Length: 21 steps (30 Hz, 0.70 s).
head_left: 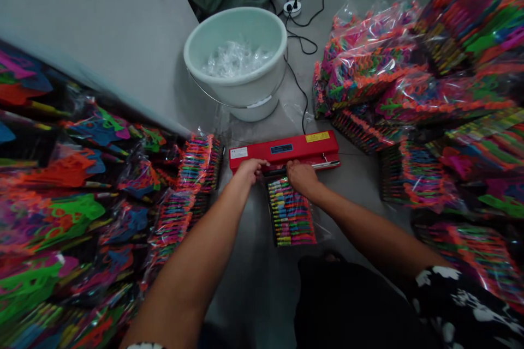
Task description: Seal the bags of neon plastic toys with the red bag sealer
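Note:
A red heat sealer [262, 148] lies on the floor in front of me, its long side across my view. Against its near edge is a clear plastic bag packed with colourful pens [292, 215], lying flat. My left hand [249, 170] is at the left part of the sealer, fingers pinched by the bag's open end. On the other side, my right hand [302, 177] has its fingers closed at the bag's top edge, close to the sealing bar. The thin film between the hands is hard to make out.
Beyond the sealer stands a pale bucket [249, 79] holding crumpled clear plastic. A black cord [302, 87] runs to a power socket [292, 8]. Filled bags [368, 71] are piled at right, more bags [172, 218] at left. A white panel [102, 27] borders the upper left.

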Available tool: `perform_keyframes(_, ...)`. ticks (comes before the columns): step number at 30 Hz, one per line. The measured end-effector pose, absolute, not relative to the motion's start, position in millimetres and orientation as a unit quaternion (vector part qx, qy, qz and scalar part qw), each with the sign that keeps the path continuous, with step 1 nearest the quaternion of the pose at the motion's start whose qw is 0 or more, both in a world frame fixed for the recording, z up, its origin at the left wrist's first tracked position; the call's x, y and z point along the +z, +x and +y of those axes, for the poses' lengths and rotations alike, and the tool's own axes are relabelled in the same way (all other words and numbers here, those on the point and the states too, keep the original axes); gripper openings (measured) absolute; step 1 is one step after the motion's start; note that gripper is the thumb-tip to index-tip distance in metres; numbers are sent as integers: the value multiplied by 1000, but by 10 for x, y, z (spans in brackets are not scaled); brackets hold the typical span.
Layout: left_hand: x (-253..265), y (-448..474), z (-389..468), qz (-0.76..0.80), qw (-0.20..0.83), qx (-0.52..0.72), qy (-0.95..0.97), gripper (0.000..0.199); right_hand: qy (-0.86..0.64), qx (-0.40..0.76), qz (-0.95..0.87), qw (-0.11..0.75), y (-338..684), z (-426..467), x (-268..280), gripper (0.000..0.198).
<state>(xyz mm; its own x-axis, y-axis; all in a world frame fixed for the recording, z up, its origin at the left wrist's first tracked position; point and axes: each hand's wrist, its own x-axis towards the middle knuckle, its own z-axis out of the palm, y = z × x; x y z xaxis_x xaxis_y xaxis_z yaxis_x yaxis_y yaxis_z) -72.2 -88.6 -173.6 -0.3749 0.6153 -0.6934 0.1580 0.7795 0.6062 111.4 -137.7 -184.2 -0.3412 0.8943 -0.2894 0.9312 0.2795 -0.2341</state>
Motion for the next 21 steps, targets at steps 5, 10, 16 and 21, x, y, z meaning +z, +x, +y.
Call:
perform_keyframes(5,-1274,-387,-762,658,691,230,190,21,578,-193,792,41,1142,-1389,-1854,39)
perform_keyframes(10,-754,-125,-415,597,660,337,307,33,597,-220,771,16,1148,-1396,-1940,42)
perform_keyframes(16,295,-193,422,610,354,388,594,73,604,-220,765,-45,1229,-1491,-1976,35)
perform_keyframes(21,757,-523,1048,623,6,307,720,56,681,-218,657,-239,1432,-2069,-2176,55)
